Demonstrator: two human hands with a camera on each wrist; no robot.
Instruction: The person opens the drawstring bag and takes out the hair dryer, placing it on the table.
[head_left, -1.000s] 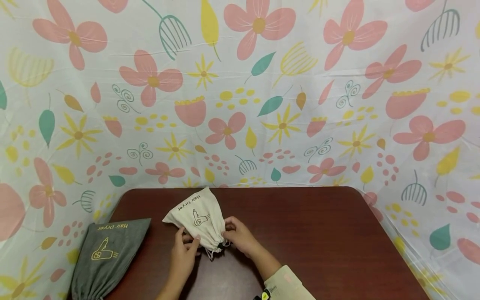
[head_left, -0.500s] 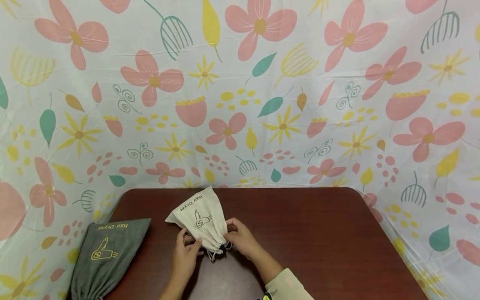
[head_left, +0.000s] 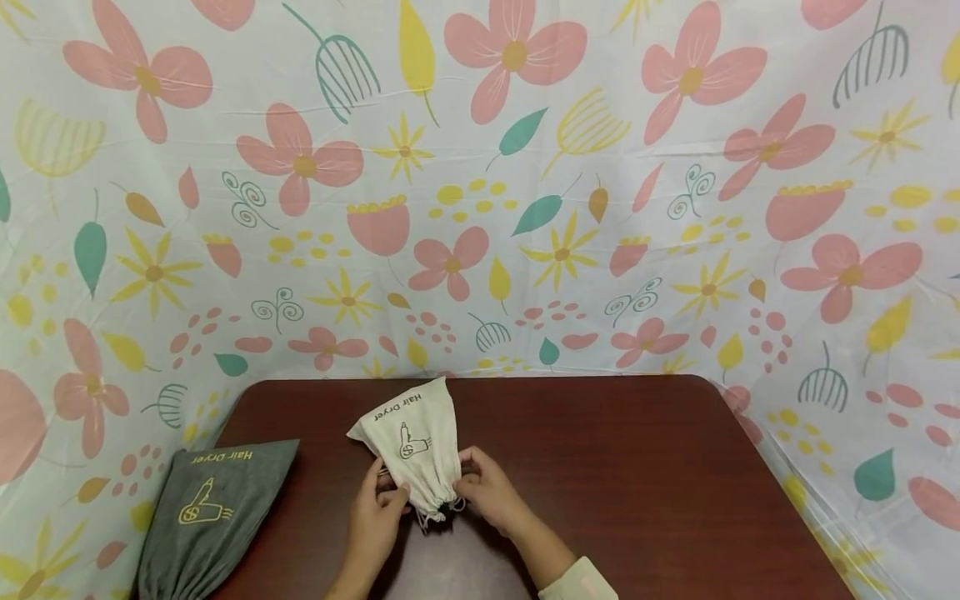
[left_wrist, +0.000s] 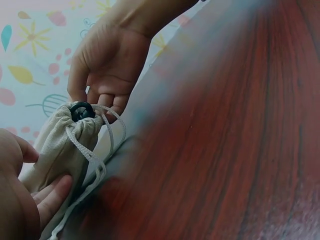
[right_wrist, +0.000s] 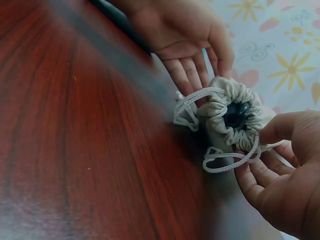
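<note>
A cream drawstring bag (head_left: 414, 433) printed "Hair Dryer", with a dryer drawing, lies tilted between both hands near the table's back. Its gathered mouth points toward the person. My left hand (head_left: 377, 507) holds its left side, thumb on top and fingers beneath. On the other side, close to the mouth, my right hand (head_left: 491, 493) grips the cloth between thumb and fingers. Inside the puckered opening a shiny black object (right_wrist: 236, 116) shows in the right wrist view; the rest of it is hidden. White drawstring cords (right_wrist: 227, 169) hang loose in loops from the mouth.
At the table's left edge lies a larger grey drawstring bag (head_left: 213, 504) with yellow "Hair Dryer" print. The dark red-brown wooden table (head_left: 645, 483) has rounded back corners. A flower-patterned cloth (head_left: 480, 183) hangs behind it and along both sides.
Both hands have shifted the cream bag slightly right and toward the person, turning it a little more upright in view. The grey bag has stayed in place.
</note>
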